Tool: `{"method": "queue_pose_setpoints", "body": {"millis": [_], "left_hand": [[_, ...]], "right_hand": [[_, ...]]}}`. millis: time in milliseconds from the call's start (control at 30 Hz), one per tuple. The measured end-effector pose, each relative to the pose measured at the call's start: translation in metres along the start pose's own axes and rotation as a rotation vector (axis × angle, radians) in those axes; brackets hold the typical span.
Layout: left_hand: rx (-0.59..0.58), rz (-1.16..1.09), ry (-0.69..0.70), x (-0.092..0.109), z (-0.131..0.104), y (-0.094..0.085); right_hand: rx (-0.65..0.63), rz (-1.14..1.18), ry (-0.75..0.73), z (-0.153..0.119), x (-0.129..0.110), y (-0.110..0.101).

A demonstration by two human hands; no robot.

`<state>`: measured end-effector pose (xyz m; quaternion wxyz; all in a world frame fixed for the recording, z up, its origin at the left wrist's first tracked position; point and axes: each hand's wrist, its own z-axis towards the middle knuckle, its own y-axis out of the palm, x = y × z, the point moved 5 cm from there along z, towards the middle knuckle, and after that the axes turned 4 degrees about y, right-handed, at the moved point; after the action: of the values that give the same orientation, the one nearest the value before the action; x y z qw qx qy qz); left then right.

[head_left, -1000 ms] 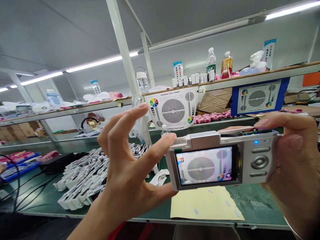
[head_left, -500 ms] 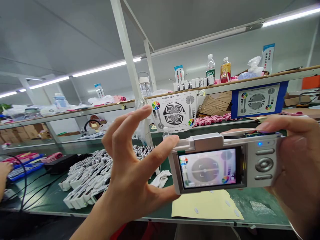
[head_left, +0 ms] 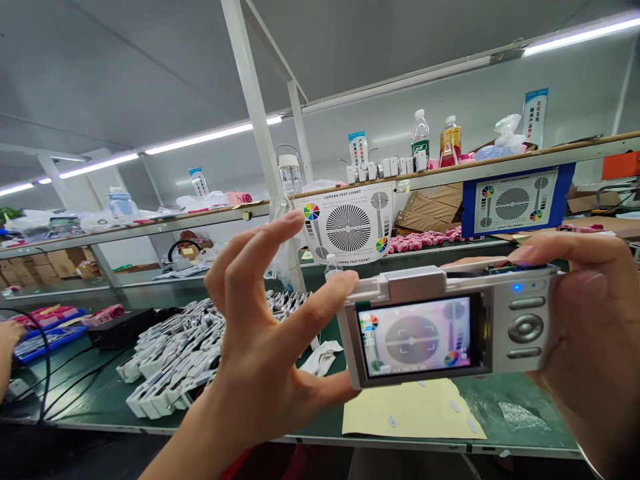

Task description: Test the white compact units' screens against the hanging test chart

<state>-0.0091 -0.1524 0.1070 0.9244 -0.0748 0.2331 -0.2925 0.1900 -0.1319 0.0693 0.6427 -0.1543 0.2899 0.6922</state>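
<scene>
The head view faces forward across the bench (head_left: 95, 395).

On the shelf (head_left: 450, 175) ahead of me I see a green-labelled clear bottle (head_left: 421, 137) and, near it, an amber-and-red bottle (head_left: 451, 143); further right sits a knotted plastic bag (head_left: 509, 130). Beneath, pink items (head_left: 425, 241) lie heaped before brown cardboard (head_left: 431, 208). To my left, a black box (head_left: 123, 327) rests on the green bench (head_left: 95, 403) near a blue tray (head_left: 55, 346). Lower down lies a yellow sheet (head_left: 425, 408) bearing small pale pieces (head_left: 392, 421).
</scene>
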Motion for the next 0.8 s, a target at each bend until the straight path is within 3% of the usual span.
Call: {"method": "queue_pose_setpoints", "body": {"millis": [800], "left_hand": [[-0.003, -0.012, 0.008, -0.0048, -0.0037, 0.0052]], "right_hand": [[0.027, 0.041, -0.014, 0.0055, 0.0066, 0.0002]]}}
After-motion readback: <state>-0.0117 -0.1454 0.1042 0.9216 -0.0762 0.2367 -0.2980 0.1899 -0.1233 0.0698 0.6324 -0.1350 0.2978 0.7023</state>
